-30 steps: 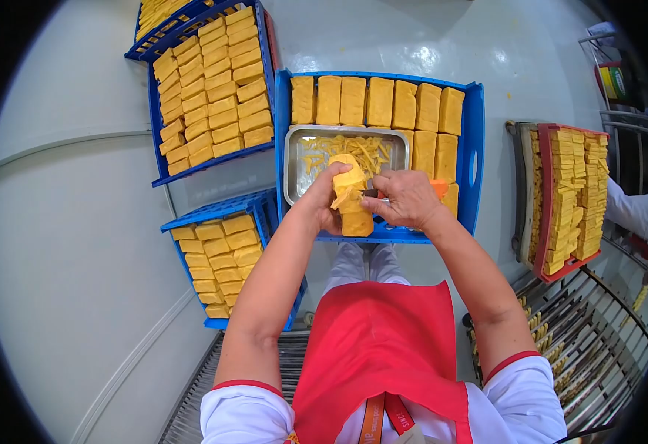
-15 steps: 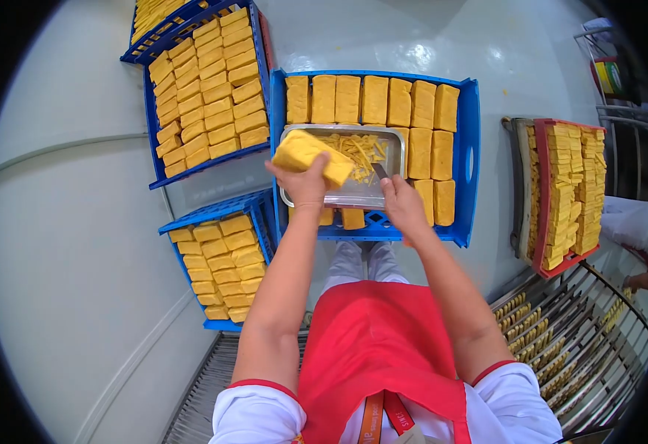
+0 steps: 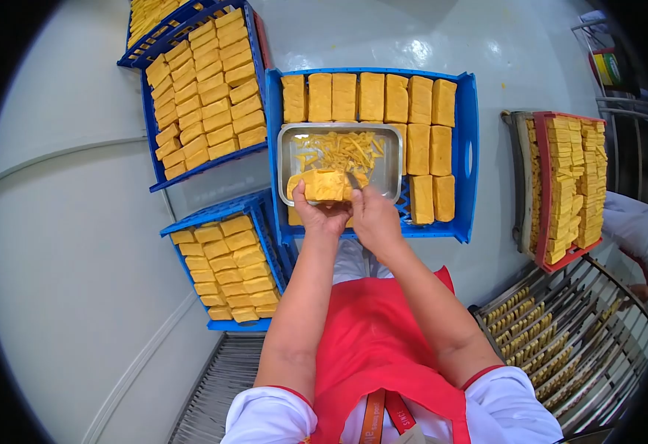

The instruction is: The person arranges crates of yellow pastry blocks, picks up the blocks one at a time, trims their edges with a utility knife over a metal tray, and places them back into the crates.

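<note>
Over the near edge of a metal tray (image 3: 393,159), my left hand (image 3: 322,216) holds a yellow loaf-shaped block (image 3: 315,185) from below, fingers closed on its near side. My right hand (image 3: 377,220) is closed around a small knife (image 3: 352,180), whose blade rests against the block's right end. Most of the knife's handle is hidden in my fingers. Yellow trimmings (image 3: 342,150) lie scattered in the tray under and beyond the block. The tray sits on rows of similar blocks (image 3: 372,96) in a blue crate (image 3: 469,148).
Left of me stand a dark blue crate (image 3: 153,159) and a smaller blue crate (image 3: 227,325), both stacked with yellow blocks. To the right are a red crate (image 3: 542,196) of yellow pieces and a metal rack (image 3: 553,333). Another person's sleeve (image 3: 631,226) shows at the far right.
The block has come down and toward me, turning level over the tray's near edge. My right hand has brought the knife left and nearer, up against the block's right end.
</note>
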Available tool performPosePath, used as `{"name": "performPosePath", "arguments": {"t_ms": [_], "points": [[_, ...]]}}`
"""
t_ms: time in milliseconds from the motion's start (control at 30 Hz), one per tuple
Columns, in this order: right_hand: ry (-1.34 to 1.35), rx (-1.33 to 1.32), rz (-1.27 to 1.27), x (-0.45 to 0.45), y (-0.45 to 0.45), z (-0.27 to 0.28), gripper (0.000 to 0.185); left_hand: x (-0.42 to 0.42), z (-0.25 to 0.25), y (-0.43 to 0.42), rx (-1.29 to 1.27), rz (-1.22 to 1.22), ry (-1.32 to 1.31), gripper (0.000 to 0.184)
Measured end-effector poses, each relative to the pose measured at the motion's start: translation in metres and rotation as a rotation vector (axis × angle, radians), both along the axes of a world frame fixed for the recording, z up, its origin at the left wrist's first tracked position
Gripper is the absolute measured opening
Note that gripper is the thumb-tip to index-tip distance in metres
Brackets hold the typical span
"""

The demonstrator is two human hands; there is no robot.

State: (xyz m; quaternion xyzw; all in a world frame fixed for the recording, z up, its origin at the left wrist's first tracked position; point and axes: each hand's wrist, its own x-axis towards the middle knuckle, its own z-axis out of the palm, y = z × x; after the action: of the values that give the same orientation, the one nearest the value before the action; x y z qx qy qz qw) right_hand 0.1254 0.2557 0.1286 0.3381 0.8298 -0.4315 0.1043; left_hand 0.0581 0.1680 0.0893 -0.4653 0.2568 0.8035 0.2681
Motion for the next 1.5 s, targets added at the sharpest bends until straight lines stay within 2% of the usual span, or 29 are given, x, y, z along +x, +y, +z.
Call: {"name": "performPosePath", "arguments": {"t_ms": [67, 167, 233, 333, 467, 533, 633, 1033, 1267, 1333, 1500], "points": [[0.068, 0.006, 0.071, 0.002, -0.002, 0.003, 0.037, 0.003, -0.010, -0.001, -0.016, -0.006, 0.077, 0.073], [-0.041, 0.021, 0.111, 0.000, 0.000, 0.003, 0.037, 0.003, -0.008, -0.006, -0.051, -0.018, 0.068, 0.074], [-0.078, 0.061, 0.012, 0.001, 0.009, 0.000, 0.037, 0.006, 0.003, -0.011, 0.113, -0.047, 0.117, 0.066], [0.034, 0.048, 0.125, 0.006, 0.005, 0.007, 0.037, 0.005, 0.003, -0.008, 0.040, -0.026, 0.139, 0.067], [-0.045, 0.027, 0.179, 0.005, 0.008, 0.007, 0.039, 0.007, -0.008, -0.012, 0.014, -0.076, 0.163, 0.073], [-0.113, -0.054, -0.029, 0.009, 0.023, -0.004, 0.045, 0.007, -0.001, -0.018, 0.097, -0.106, 0.089, 0.075], [-0.071, -0.124, -0.059, 0.020, 0.034, -0.016, 0.050, 0.003, 0.004, -0.022, 0.151, -0.111, 0.035, 0.077], [-0.037, -0.057, 0.007, 0.020, 0.024, -0.002, 0.052, 0.014, 0.018, -0.009, 0.187, -0.072, 0.019, 0.082], [-0.026, -0.018, 0.021, 0.022, 0.029, -0.004, 0.052, 0.014, 0.023, -0.006, 0.160, -0.043, 0.014, 0.077], [0.032, -0.097, 0.022, 0.022, 0.027, -0.008, 0.054, 0.016, 0.018, -0.009, 0.173, -0.035, 0.022, 0.078], [-0.023, -0.219, -0.074, 0.018, 0.026, -0.015, 0.062, 0.021, 0.011, -0.010, 0.200, -0.073, 0.113, 0.077]]}}
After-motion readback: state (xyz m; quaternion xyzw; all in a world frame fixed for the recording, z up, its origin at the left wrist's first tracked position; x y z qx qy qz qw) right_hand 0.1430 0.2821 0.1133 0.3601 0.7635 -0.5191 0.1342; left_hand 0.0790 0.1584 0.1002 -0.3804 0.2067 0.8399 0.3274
